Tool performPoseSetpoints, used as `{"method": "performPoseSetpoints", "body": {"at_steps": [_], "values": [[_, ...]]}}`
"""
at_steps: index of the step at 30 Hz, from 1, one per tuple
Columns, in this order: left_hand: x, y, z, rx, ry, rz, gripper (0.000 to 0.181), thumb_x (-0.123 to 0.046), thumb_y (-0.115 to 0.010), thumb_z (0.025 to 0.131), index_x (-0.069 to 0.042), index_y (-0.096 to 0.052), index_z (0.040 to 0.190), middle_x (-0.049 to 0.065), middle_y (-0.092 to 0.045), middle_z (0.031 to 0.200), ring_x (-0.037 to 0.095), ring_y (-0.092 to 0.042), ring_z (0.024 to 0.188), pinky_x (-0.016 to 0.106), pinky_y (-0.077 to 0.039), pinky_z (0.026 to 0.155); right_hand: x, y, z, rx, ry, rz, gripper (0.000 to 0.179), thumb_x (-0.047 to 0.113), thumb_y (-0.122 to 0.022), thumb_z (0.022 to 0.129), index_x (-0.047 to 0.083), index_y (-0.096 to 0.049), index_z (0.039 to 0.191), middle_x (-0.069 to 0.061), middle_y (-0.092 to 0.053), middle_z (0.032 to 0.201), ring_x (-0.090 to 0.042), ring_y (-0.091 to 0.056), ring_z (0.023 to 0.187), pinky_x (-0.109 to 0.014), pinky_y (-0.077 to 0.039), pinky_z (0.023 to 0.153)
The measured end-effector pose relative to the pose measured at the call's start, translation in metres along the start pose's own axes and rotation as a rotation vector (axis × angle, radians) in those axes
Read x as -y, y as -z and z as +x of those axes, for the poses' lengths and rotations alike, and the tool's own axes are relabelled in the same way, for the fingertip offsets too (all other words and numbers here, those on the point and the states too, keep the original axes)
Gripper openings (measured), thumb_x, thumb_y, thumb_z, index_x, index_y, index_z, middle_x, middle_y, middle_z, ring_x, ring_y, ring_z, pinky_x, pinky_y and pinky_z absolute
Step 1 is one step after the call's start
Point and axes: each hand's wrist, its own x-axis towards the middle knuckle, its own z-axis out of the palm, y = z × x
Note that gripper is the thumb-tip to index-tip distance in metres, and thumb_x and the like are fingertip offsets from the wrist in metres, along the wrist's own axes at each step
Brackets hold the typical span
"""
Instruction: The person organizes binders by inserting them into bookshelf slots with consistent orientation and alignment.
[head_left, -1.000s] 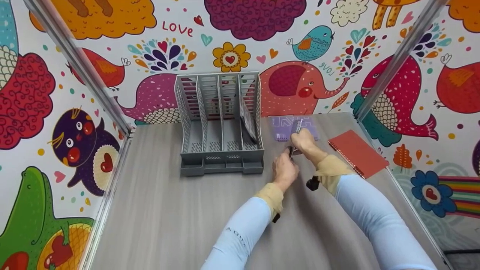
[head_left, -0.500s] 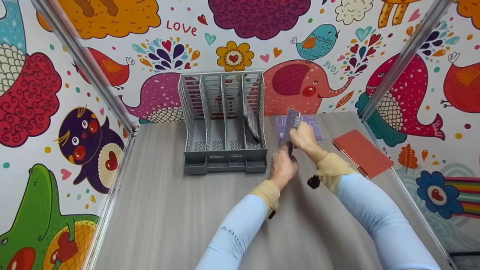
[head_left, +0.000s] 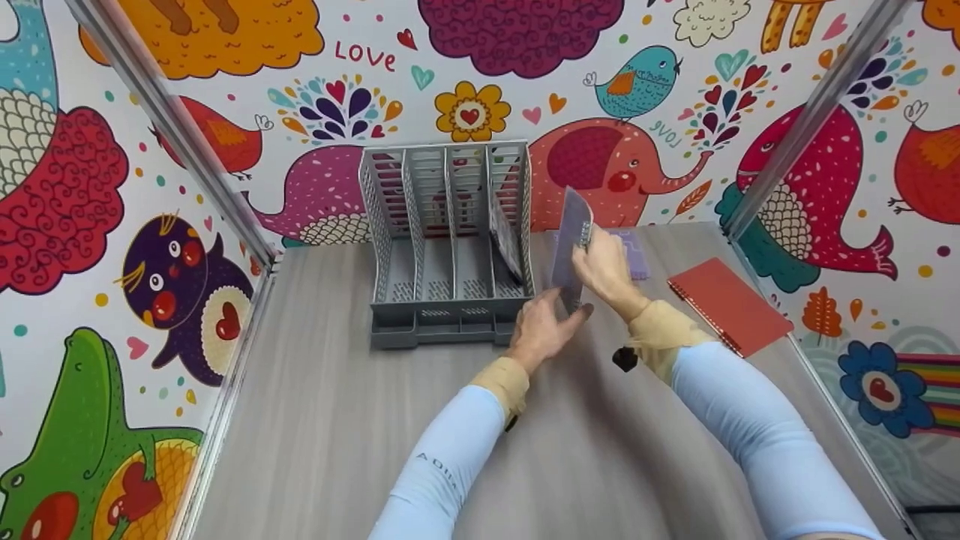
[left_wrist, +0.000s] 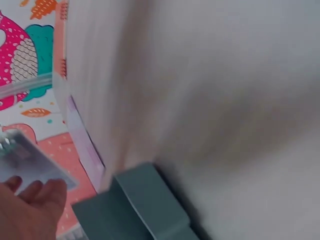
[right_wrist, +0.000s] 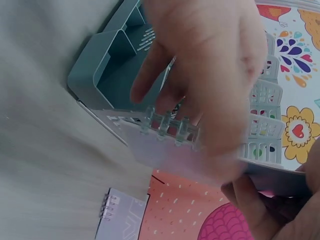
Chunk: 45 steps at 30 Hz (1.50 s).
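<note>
My right hand (head_left: 602, 259) grips a spiral notebook (head_left: 568, 240) with a pale translucent cover, standing on edge above the table, right of the grey file rack (head_left: 450, 306). At its lower end is my left hand (head_left: 540, 330), fingers and thumb spread to either side. In the right wrist view, the left hand (right_wrist: 210, 65) reaches in from the top around the notebook's ring binding (right_wrist: 167, 127), its thumb blurred. The left wrist view has the left fingertips (left_wrist: 52, 192) overlapping the notebook's lower edge. A purple notebook (head_left: 636, 253) lies behind the right hand, partly hidden.
One thin dark-edged booklet (head_left: 506, 244) leans in the rack's rightmost slot. A red spiral notebook (head_left: 731, 304) lies at the table's right side. Printed wall panels (head_left: 480, 67) and metal corner posts (head_left: 817, 112) enclose the table (head_left: 337, 435).
The held notebook has risen off the purple one and turned more upright, shifting slightly left. My left hand has loosened and slid left and down along its lower end.
</note>
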Motion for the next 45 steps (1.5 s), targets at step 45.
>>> {"method": "performPoseSetpoints", "body": {"at_steps": [45], "values": [[0.179, 0.162, 0.003, -0.392, 0.540, -0.015, 0.079, -0.044, -0.065, 0.110, -0.005, -0.035, 0.172, 0.025, -0.045, 0.174, 0.046, -0.042, 0.163, 0.063, -0.038, 0.133, 0.041, -0.043, 0.019, -0.116, 0.036, -0.002, 0.039, 0.033, -0.059, 0.109, 0.005, -0.070, 0.134, -0.030, -0.080, 0.124, -0.058, -0.076, 0.118, -0.074, -0.058, 0.096]]}}
